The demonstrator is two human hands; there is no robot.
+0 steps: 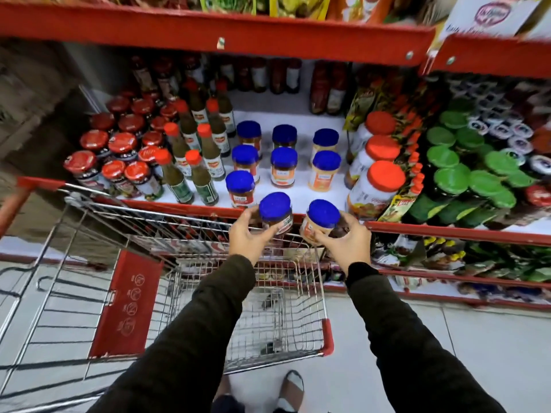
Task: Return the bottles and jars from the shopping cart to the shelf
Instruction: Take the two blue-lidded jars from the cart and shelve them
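Two jars are held upright, one (275, 214) gripped by the left hand (249, 236), one (320, 222) by the right hand (348, 242); the shelf (301, 198) gaps lie just beyond.

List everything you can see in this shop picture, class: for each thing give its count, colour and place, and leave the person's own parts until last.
Blue-lidded jars on shelf: eight, blue lids, orange or pale labels, middle of the white shelf.
Held jars: two, blue lids; a dark one and a pale one, at the shelf's front edge.
Red-lidded jars: many, left of shelf.
Sauce bottles: several, green with red caps, beside those jars.
Large jars: three, orange lids, right of the blue ones.
Green-lidded containers: many, far right.
Shopping cart: one, metal with red trim, below the shelf.
Hands: left hand and right hand, each gripping one jar; dark sleeves.
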